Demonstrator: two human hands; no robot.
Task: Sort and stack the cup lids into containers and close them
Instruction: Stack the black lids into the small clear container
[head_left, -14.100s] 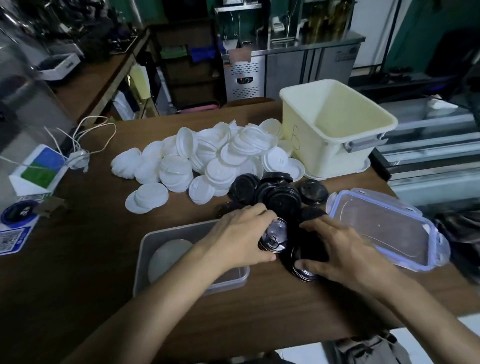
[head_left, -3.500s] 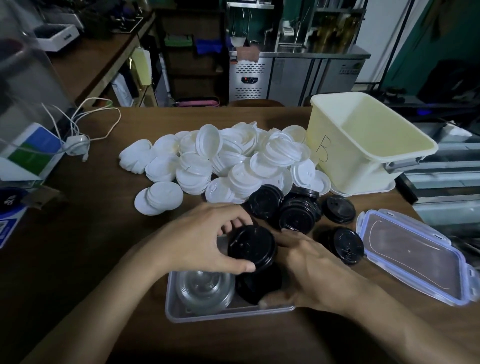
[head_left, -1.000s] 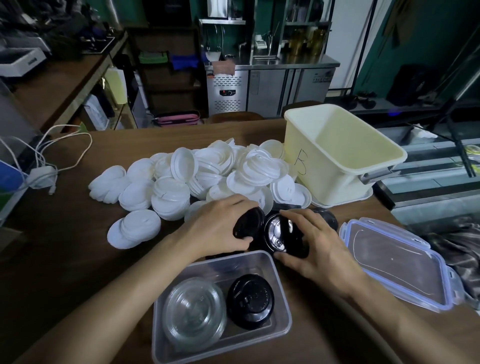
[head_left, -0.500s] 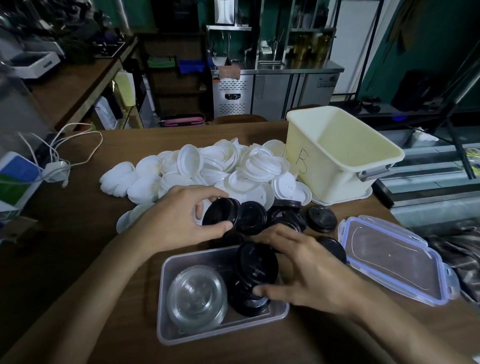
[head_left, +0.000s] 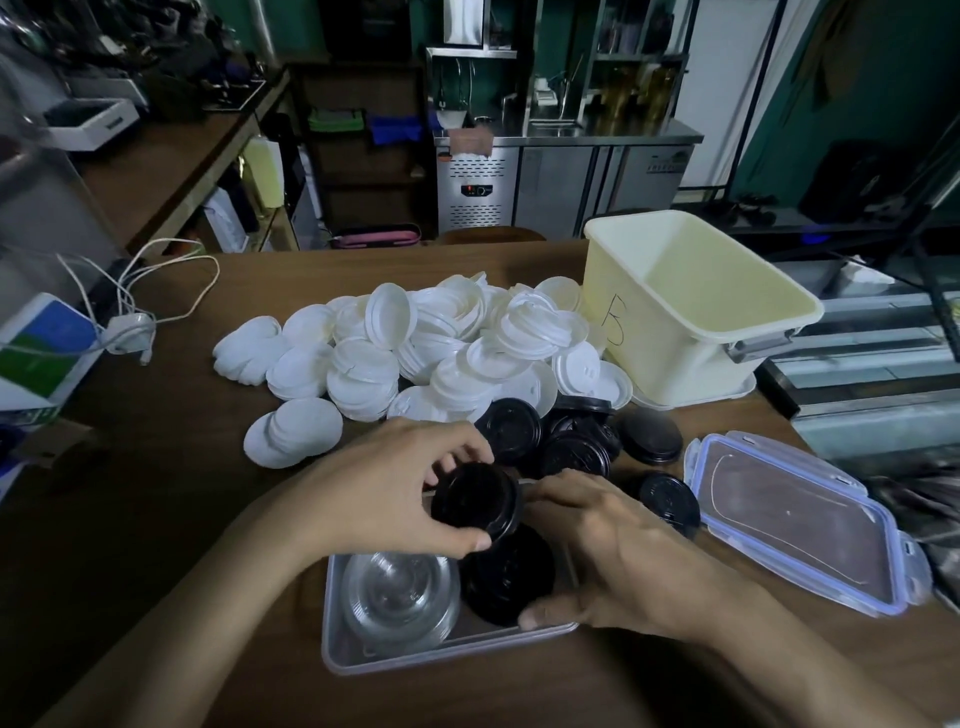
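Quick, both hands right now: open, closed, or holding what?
Left hand: grips a black lid above the clear container.
Right hand: curled round the black lid stack inside that container, thumb at its near edge.

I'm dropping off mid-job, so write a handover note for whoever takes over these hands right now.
Left hand: grips a black lid above the clear tub.
Right hand: holds the black stack inside the tub, thumb on its near edge.
Done: clear lids stacked in the tub's left side, black stack started beside them.
Left: loose black lids on the table; white lids still heaped; cream bin shows nothing inside; snap-on cover lies off, right of the tub.
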